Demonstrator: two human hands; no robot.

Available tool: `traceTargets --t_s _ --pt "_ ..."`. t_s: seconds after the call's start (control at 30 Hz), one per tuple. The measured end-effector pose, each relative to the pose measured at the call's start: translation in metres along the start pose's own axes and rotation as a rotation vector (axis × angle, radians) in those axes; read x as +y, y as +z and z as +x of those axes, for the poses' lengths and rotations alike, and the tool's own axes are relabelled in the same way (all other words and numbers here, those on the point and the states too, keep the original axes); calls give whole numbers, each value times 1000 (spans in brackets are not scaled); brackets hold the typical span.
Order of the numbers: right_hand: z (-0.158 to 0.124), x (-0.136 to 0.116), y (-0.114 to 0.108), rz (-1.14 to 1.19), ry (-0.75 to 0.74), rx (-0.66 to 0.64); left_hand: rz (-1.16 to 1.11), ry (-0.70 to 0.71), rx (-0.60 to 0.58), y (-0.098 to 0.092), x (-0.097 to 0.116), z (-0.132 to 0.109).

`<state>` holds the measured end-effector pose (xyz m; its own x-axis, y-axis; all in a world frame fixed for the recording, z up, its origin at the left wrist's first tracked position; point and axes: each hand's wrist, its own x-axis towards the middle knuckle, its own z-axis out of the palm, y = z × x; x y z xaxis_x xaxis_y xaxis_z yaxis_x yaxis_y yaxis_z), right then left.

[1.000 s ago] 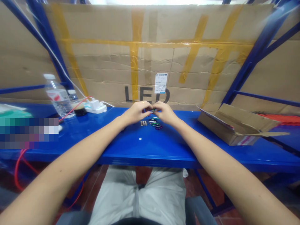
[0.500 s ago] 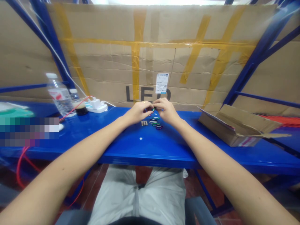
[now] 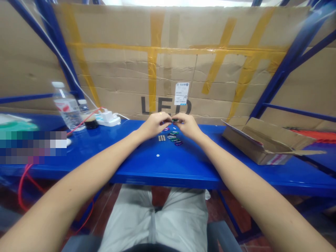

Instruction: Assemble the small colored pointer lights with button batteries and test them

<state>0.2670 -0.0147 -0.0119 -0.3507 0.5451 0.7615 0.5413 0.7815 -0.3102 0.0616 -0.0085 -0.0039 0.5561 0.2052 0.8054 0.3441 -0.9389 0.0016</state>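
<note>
Both my hands meet at the back middle of the blue table (image 3: 168, 164). My left hand (image 3: 153, 125) and my right hand (image 3: 187, 125) are closed in pinches on one small dark clip (image 3: 173, 120) held between their fingertips, just above the table. A gold ring shows on a left finger. Right below the hands lie several small coloured carabiner clips (image 3: 175, 137), green, blue and purple. A cluster of small silvery rings (image 3: 161, 138) lies to their left. A single pale dot (image 3: 158, 155) sits nearer to me.
A water bottle (image 3: 65, 106), a small dark-filled bottle (image 3: 88, 117) and a white power strip (image 3: 108, 118) with a red cable stand at the back left. An open cardboard box (image 3: 265, 141) lies at the right. Taped cardboard marked LED (image 3: 168, 63) walls the back.
The hands stayed together over the clips, with only small finger movements on the piece between them. The view shifted slightly.
</note>
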Motion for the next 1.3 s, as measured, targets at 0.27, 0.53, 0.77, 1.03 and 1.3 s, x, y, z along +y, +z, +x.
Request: traceTargets --t_s 0.27,0.53,0.77,1.03,1.3 --pt "0 2 1 57 69 19 -14 -52 5 -1 4 1" --pt "-2 -4 3 148 126 -35 -26 -91 0 -4 7 1" --pt "-2 0 3 55 16 -5 -19 -71 -34 -5 3 -1" --pt "0 8 4 -24 -81 29 -21 -52 -51 -1 2 -1" --pt "1 2 -1 -73 -123 5 -37 -41 -56 -1 4 0"
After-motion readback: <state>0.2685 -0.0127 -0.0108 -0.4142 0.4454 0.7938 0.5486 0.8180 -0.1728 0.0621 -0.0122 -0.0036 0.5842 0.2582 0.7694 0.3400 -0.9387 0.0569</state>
